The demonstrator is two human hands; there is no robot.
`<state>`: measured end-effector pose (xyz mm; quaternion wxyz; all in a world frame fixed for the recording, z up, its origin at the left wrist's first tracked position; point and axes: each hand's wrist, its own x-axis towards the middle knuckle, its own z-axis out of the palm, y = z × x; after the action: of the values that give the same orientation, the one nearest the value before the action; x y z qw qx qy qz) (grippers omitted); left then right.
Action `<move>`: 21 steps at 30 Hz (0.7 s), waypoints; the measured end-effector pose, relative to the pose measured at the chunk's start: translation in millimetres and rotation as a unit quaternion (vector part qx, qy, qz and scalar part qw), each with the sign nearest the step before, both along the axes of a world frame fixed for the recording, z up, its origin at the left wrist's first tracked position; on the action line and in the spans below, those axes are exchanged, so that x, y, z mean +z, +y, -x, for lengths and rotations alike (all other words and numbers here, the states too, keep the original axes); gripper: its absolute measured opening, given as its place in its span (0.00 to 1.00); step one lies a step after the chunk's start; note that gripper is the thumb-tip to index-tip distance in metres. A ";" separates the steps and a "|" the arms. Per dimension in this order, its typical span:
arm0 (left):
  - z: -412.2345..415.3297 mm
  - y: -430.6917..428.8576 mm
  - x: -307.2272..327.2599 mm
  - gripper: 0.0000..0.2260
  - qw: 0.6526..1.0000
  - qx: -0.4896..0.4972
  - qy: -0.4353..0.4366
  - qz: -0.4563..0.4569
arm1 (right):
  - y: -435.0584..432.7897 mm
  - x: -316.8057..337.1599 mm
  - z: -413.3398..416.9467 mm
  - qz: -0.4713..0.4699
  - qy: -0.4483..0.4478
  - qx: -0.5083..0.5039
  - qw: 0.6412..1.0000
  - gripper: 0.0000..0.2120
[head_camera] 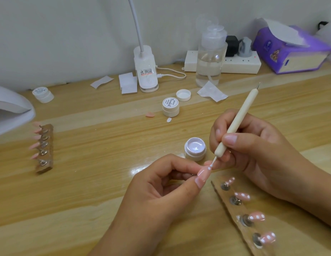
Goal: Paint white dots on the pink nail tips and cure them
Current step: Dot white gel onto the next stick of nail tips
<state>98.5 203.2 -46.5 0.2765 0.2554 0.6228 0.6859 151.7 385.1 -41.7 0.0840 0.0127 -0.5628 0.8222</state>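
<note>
One glossy pink tip (202,173), white-dotted, in left hand (157,193); dotting tool (236,122) in right hand (257,150).

The left hand (161,193) and the right hand (253,150) are bare, and so are the left forearm (124,237) and the right forearm (312,196), with uncovered skin running all the way to the bottom and right edges of the view. The fingernails are cut short, each with a soft sheen and a narrow pale rim at the tip; the right thumbnail (230,139) is broad and nearly square, the left thumbnail (199,182) rounder. Fine creases cross the knuckles, and the fingers are slim with rounded tips.
</note>
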 end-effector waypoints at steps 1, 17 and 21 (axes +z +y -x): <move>-0.1 0.1 0.2 0.07 1.000 -0.001 -0.001 -0.001 | 0.0 -0.1 0.0 0.000 0.000 0.001 1.000 0.01; -0.5 -0.7 -0.4 0.09 1.000 -0.007 0.006 0.009 | -0.8 0.0 0.6 -0.012 -0.005 0.001 1.000 0.01; -0.7 -0.7 -0.8 0.09 1.000 -0.005 0.009 0.015 | -0.8 -0.1 0.7 -0.014 -0.005 0.005 1.000 0.02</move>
<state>99.2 202.4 -47.3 0.2782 0.2606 0.6342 0.6727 151.0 384.4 -41.8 0.0766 0.0129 -0.5744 0.8149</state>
